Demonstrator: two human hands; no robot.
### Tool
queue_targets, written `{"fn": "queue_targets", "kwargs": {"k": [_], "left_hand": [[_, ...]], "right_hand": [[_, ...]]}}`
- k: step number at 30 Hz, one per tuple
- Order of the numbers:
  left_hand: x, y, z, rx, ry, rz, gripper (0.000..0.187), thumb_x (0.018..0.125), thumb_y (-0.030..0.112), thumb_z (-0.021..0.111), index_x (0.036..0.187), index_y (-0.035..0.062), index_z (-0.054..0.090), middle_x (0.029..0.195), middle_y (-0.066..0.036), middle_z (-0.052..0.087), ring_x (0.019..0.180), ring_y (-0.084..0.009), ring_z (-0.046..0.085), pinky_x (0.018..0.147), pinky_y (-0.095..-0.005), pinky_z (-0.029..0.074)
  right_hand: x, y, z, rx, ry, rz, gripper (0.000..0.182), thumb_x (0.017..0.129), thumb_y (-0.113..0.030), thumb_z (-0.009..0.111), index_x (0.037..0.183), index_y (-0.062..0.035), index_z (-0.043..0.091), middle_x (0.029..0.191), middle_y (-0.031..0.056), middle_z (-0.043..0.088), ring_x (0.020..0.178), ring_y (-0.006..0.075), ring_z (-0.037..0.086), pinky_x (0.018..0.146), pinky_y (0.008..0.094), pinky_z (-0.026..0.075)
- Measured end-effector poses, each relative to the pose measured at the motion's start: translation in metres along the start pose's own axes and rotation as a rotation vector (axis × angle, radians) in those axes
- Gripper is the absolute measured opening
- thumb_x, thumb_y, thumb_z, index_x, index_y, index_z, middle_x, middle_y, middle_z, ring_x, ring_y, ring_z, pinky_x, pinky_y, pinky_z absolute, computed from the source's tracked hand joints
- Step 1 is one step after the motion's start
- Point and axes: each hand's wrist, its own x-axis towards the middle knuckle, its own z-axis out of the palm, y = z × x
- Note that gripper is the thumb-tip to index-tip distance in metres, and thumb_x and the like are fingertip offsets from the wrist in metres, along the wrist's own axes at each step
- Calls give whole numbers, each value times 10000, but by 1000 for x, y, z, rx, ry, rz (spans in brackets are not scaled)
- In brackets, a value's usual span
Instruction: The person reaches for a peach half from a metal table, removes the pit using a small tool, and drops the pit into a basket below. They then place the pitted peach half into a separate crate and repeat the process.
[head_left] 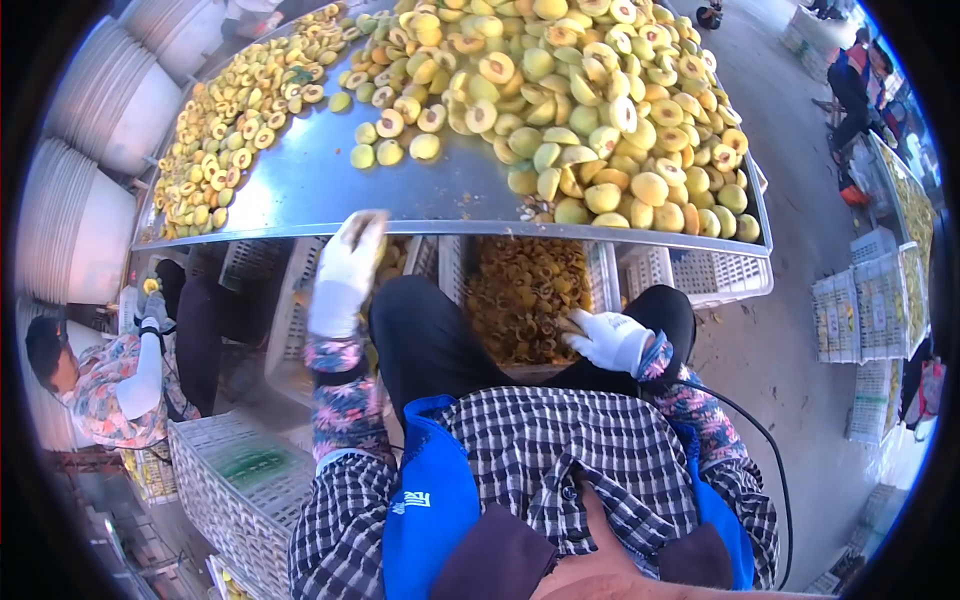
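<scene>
Halved yellow stone fruit, which look like peaches (640, 190), are heaped on a metal-topped table (300, 190) in front of me. My left hand (350, 265), in a white glove, is raised at the table's near edge, its fingertips smeared by motion. Between my knees stands a crate holding brown fruit pits and scraps (525, 295). Over the right side of that crate is my right hand (610, 340), also white-gloved, with its fingers curled in. Something small and brownish shows at those fingertips, and I cannot tell what it is.
White plastic crates (715, 275) stand under the table. To the left a person (110, 380) sits holding a piece of fruit, near stacked white tubs (75, 220). A woven-sided crate (240, 490) is by my left side. More fruit-filled crates (870, 300) line the right.
</scene>
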Motion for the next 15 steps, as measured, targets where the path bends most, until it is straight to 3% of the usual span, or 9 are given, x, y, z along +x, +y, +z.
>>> {"fn": "queue_targets", "kwargs": {"k": [1, 2, 4, 6, 8, 10, 13, 15], "left_hand": [[1, -2, -18, -124, -124, -560, 331, 906, 297, 586, 1150, 80, 640, 1155, -117, 633, 1045, -324, 606, 915, -380, 474], [7, -5, -30, 309, -230, -615, 433, 887, 347, 606, 1235, 92, 594, 1261, -132, 585, 1164, -310, 549, 991, -388, 428], [21, -34, -21, 380, -173, -495, 499, 872, 375, 613, 1281, 95, 554, 1326, -153, 535, 1236, -319, 490, 1043, -398, 384], [60, -52, 6, 90, -146, -396, 545, 863, 381, 620, 1309, 82, 525, 1351, -172, 507, 1249, -349, 472, 1051, -413, 375], [104, -55, 46, 136, -203, -359, 622, 858, 390, 633, 1329, 13, 481, 1344, -213, 499, 1280, -338, 446, 1061, -412, 366], [136, -75, 93, 183, -254, -305, 752, 826, 404, 657, 1388, -14, 383, 1379, -252, 444, 1269, -384, 443, 1062, -427, 365], [162, -89, 144, 230, -311, -472, 944, 785, 418, 693, 1473, 2, 199, 1473, -295, 267, 1279, -425, 419, 1071, -448, 357], [166, -96, 157, 270, -313, -497, 857, 782, 397, 697, 1427, 10, 288, 1390, -271, 404, 1220, -419, 473, 1030, -465, 390]], "right_hand": [[4, 2, 3, -2, -47, 30, 412, 937, -359, 511, 1153, -8, 521, 905, 258, 652, 891, 418, 628, 786, 469, 494], [4, 0, 4, -2, -45, 25, 412, 937, -359, 511, 1153, -8, 521, 905, 258, 652, 891, 418, 628, 786, 469, 494], [7, -7, -3, 9, -108, 46, 420, 948, -370, 482, 1144, 0, 517, 957, 255, 654, 939, 411, 621, 828, 473, 474], [14, -6, 1, 12, -102, 37, 432, 951, -381, 470, 1146, 1, 518, 988, 254, 652, 962, 409, 615, 843, 471, 467], [21, -6, 2, -27, -88, 35, 442, 951, -394, 463, 1161, -8, 518, 1005, 254, 650, 969, 409, 614, 848, 468, 468], [23, -7, 4, -2, -59, 26, 443, 947, -400, 466, 1162, -17, 516, 1001, 262, 648, 969, 417, 612, 846, 474, 469], [21, -15, 6, -39, -109, 87, 457, 940, -404, 479, 1175, -13, 504, 983, 261, 649, 965, 428, 611, 840, 478, 470], [19, -16, 9, -36, -116, 93, 447, 939, -400, 482, 1167, -16, 505, 968, 260, 651, 955, 424, 615, 839, 475, 473]]}}
